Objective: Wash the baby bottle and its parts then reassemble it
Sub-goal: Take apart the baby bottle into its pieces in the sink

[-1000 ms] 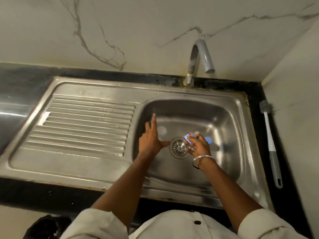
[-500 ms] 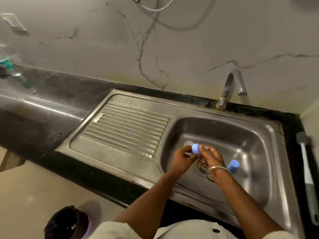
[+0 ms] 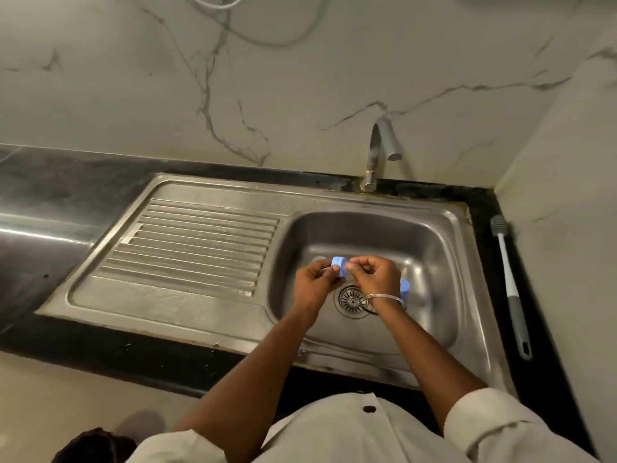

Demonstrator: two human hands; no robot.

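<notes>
A pale marble wall (image 3: 300, 78) with grey veins fills the space beyond the fingers, and a second marble wall (image 3: 567, 228) closes the corner to their right; below it a black stone counter (image 3: 50, 202) runs off to the left, shiny with reflected light; set into it is a stainless steel sink (image 3: 213, 195), its ribbed drainboard (image 3: 197, 245) left of the fingers and its basin directly under them; a curved chrome tap (image 3: 379, 152) stands behind the basin, no water visible from it; a long-handled bottle brush (image 3: 509, 282) lies on the counter well to the right, against the side wall; the round drain strainer (image 3: 350, 300) sits just below the hands. Over the basin the left hand (image 3: 314, 285) and right hand (image 3: 374, 275) meet, fingers closed together on a small blue bottle collar (image 3: 340, 266) held between them; a second blue bottle part (image 3: 404, 289) rests on the basin floor just right of the right wrist, which wears a thin metal bangle (image 3: 384, 299).
</notes>
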